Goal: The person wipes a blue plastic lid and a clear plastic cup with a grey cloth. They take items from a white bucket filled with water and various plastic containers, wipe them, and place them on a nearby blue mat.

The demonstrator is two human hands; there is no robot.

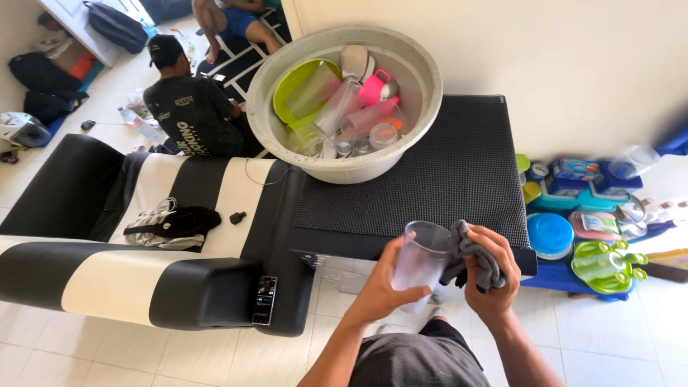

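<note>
My left hand (380, 287) grips a clear plastic cup (421, 259) by its side, mouth tilted up toward the table. My right hand (491, 276) is closed on a dark grey cloth (469, 259) pressed against the cup's rim. Both hands are low in the view, just in front of a black-topped table (459, 179). On that table stands a big white basin (351, 161) filled with several cups, glasses, a pink mug and a green plate.
A black and white sofa (107, 258) stands at left with clothes and a phone (264, 299) on it. Plastic containers and lids (580, 215) are piled at right. Two people sit on the floor beyond the sofa. White tiled floor below.
</note>
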